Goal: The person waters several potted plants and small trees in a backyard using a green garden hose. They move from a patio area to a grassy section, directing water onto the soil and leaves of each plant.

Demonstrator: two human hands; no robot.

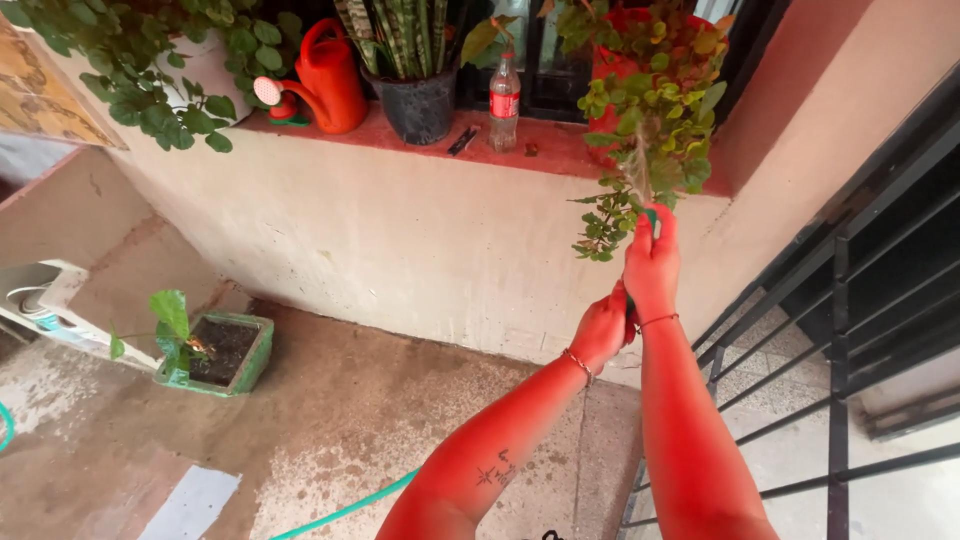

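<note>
Hose nozzle (652, 222) mostly hidden inside both hands (630, 290)

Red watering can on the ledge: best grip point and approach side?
Take the red watering can by its arched top handle, coming from above and the front. The loop stands upright and open; the spout points left, and a black pot crowds its right.

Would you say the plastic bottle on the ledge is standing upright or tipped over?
Upright: the bottle stands on its base on the ledge, cap up.
</note>
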